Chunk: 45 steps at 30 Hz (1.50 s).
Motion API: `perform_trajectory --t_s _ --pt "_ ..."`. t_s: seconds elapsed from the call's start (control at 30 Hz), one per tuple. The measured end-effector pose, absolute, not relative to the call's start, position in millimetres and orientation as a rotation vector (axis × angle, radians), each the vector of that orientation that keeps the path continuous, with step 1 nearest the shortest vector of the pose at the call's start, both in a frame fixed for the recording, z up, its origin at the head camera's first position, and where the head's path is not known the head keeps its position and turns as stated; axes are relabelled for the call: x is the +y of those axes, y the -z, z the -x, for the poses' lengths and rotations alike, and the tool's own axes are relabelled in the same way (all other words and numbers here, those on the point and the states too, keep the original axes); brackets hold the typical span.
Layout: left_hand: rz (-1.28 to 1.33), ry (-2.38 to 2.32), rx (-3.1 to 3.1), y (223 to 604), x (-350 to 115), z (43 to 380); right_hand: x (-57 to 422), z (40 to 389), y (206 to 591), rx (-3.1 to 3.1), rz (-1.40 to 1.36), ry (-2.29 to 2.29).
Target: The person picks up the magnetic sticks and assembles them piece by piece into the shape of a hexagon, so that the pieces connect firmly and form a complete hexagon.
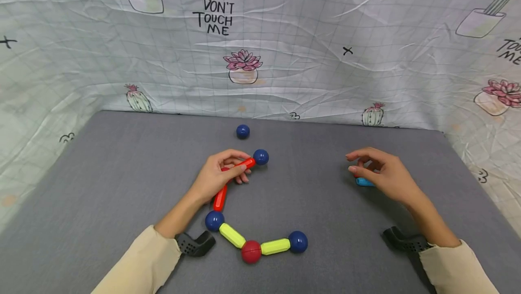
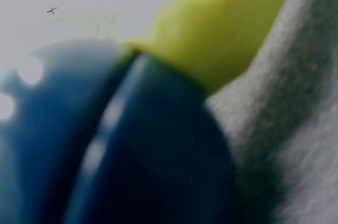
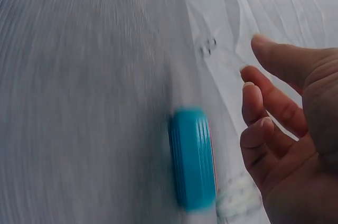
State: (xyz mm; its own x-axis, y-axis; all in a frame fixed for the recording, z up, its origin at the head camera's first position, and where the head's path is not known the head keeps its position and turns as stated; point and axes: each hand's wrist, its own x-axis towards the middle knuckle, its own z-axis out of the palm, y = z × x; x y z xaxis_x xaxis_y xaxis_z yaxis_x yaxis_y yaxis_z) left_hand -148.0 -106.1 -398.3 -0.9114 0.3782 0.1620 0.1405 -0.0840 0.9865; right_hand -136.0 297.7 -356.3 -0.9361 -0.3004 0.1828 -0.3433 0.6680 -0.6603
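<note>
The upper red rod (image 1: 249, 163) is pinched between the thumb and fingers of the left grip (image 1: 212, 177), and a first blue ball (image 1: 261, 157) is joined to the rod's tip, just right of the fingers. Under the same grip a lower red rod (image 1: 220, 198) is partly covered by the hand, so how the two rods meet cannot be told. From its near end, on the person's side of the grip, a bent chain is formed by a second blue ball (image 1: 214, 220), a yellow rod (image 1: 232, 235), a red ball (image 1: 251, 252), another yellow rod (image 1: 275, 246) and a third blue ball (image 1: 298, 242), all touching in turn. Beyond the left grip, a loose blue ball (image 1: 243, 131) is set apart on the grey desk (image 1: 309, 185). Well to the right, the right grip (image 1: 384, 175) is held with thumb and fingers apart; just beneath it a light-blue rod (image 1: 365, 182) is partly hidden. Behind both grips, the desk is bordered by a printed cloth (image 1: 293, 90).
</note>
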Motion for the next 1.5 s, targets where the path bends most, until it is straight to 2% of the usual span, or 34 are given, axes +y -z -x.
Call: perform_trajectory --t_s 0.23,0.5,0.93,1.5 --pt "-0.621 -2.158 1.904 398.1 -110.3 152.7 327.7 129.6 359.3 -2.821 -0.554 -0.965" --pt "-0.594 -2.104 1.846 395.8 -117.8 157.1 332.1 121.7 344.5 -2.817 -0.587 -1.001" --pt "-0.522 -2.165 1.784 395.4 -122.7 158.0 362.0 135.6 371.2 -2.869 -0.605 -1.015" --pt "-0.776 -1.975 1.932 395.4 -122.6 157.3 362.6 132.7 372.0 -2.893 -0.598 -0.999"
